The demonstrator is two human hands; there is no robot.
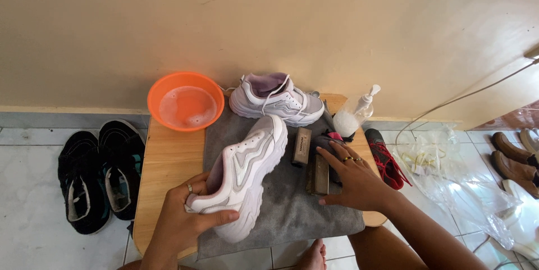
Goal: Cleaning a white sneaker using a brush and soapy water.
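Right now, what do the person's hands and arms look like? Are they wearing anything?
Both arms are bare, with no sleeves, gloves or watch in view. The left hand wears one silver-looking ring on a finger. The right hand wears two gold-coloured rings on neighbouring fingers. The fingernails look short and plain, though they are too small to see well. There are no bracelets on either wrist.

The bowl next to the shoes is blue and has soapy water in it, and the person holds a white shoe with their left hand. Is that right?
Not quite. The head view shows that the bowl is orange, not blue. The rest holds: it has soapy water in it, and the left hand holds a white shoe by the heel.
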